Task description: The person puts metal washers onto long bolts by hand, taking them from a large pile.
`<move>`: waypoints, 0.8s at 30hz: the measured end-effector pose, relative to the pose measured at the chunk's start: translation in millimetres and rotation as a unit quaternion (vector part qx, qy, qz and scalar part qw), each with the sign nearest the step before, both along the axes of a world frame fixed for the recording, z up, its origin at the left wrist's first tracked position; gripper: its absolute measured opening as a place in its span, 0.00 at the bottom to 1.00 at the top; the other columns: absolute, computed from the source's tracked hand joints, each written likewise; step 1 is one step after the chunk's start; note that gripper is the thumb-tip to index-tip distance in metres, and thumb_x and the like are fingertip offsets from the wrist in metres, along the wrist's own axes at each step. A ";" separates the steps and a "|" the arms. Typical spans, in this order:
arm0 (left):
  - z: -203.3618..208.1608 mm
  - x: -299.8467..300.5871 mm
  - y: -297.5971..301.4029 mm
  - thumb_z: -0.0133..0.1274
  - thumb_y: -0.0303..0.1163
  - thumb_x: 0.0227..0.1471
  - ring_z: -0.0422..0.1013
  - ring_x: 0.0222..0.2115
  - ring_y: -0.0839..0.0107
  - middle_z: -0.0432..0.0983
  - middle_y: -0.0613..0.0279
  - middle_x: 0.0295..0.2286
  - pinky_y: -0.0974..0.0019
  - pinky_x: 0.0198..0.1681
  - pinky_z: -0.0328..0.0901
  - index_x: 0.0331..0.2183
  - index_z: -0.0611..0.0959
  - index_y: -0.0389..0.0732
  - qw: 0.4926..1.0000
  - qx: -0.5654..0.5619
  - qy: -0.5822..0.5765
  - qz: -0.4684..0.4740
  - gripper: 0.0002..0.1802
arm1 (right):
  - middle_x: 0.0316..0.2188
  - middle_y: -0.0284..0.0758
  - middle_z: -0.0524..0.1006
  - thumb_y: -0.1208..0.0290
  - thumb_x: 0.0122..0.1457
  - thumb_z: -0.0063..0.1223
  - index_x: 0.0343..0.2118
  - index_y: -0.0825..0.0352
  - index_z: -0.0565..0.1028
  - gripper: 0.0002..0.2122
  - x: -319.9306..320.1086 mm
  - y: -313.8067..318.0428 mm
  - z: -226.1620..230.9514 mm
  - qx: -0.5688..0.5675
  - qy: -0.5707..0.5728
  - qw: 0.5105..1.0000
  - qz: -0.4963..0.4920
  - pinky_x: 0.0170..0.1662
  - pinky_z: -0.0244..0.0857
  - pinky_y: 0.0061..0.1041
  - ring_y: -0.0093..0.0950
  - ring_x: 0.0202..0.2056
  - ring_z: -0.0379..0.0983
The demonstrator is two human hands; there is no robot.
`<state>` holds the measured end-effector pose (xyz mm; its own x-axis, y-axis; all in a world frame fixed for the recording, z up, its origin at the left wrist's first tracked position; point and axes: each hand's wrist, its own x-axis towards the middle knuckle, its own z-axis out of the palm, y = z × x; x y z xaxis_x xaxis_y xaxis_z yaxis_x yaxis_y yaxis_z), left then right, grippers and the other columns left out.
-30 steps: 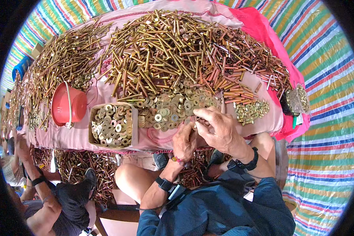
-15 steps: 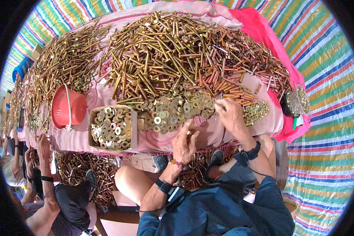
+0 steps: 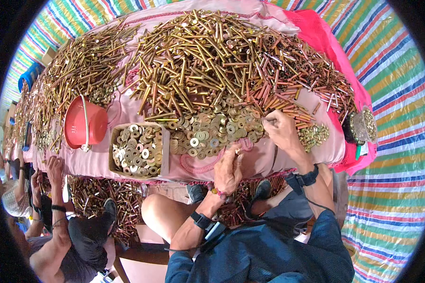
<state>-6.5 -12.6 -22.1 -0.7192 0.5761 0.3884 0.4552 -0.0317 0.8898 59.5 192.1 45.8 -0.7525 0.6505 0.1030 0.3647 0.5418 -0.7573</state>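
Note:
Near the table's front edge, my left hand [image 3: 227, 170] is closed, and a small brass-coloured end pokes out by the thumb. What that piece is, I cannot make out. To the right, my right hand [image 3: 284, 134] has its fingertips pinched together at the right end of a heap of flat washers [image 3: 212, 134]; anything inside the pinch is hidden. Small brass nuts [image 3: 314, 137] lie just right of that hand. Behind the washers rises a big pile of long brass-coloured bolts [image 3: 179, 66], which meets a pile of coppery metal sleeves [image 3: 297, 61].
An open box of washers [image 3: 166, 151] stands left of my hands, beside a red bucket [image 3: 97, 125] with a white handle. A clear container of small parts [image 3: 367, 123] sits at the right edge. Another person's hands [image 3: 55, 170] are at the far left. More metal parts [image 3: 104, 203] lie below the table.
My right hand has stayed by the washers' right end, its fingers still pinched. My left hand has turned, its fingers closer together. The whole view has shifted slightly.

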 end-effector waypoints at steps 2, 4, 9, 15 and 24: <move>2.1 -1.5 3.3 0.52 0.23 0.60 0.73 0.22 0.67 0.77 0.56 0.29 0.64 0.28 0.69 0.50 0.77 0.39 0.998 0.030 0.053 0.011 0.16 | 0.22 0.34 0.79 0.71 0.60 0.56 0.39 0.73 0.77 0.09 4.6 -6.8 2.5 -0.115 0.019 0.993 0.000 0.24 0.68 0.23 0.19 0.22 0.73; 1.7 0.8 -0.7 0.55 0.22 0.57 0.77 0.37 0.47 0.79 0.45 0.38 0.56 0.39 0.71 0.49 0.77 0.37 0.999 0.003 -0.029 -0.020 0.17 | 0.23 0.33 0.79 0.70 0.62 0.55 0.45 0.73 0.77 0.13 9.8 -27.7 22.3 -0.268 0.056 0.961 0.048 0.26 0.69 0.21 0.19 0.23 0.74; 4.7 -1.3 0.7 0.55 0.21 0.56 0.77 0.36 0.47 0.78 0.45 0.36 0.56 0.38 0.71 0.49 0.77 0.37 1.000 0.006 0.000 -0.025 0.18 | 0.32 0.34 0.80 0.68 0.65 0.55 0.51 0.74 0.75 0.17 16.0 -63.1 36.4 -0.293 0.065 0.947 0.114 0.37 0.70 0.19 0.18 0.32 0.75; -0.6 -2.7 1.1 0.54 0.19 0.53 0.77 0.32 0.49 0.78 0.45 0.34 0.57 0.35 0.70 0.50 0.76 0.37 0.998 0.040 0.036 -0.017 0.20 | 0.37 0.33 0.78 0.72 0.63 0.56 0.47 0.73 0.77 0.13 11.7 -70.9 42.5 -0.120 0.056 0.969 0.211 0.39 0.71 0.21 0.21 0.37 0.75; -6.0 -2.4 -3.1 0.50 0.16 0.48 0.71 0.22 0.56 0.75 0.49 0.28 0.60 0.26 0.66 0.50 0.76 0.37 0.997 0.043 0.019 -0.054 0.25 | 0.38 0.38 0.78 0.75 0.60 0.59 0.43 0.72 0.78 0.10 9.4 -76.2 37.1 0.017 0.084 0.973 0.216 0.39 0.71 0.23 0.26 0.39 0.76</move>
<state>-8.9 -15.7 -28.1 -0.6382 0.6129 0.4660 0.4787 -0.1581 0.8636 68.9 115.9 82.9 -0.9258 0.2706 0.2638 -0.0300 0.6433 -0.7650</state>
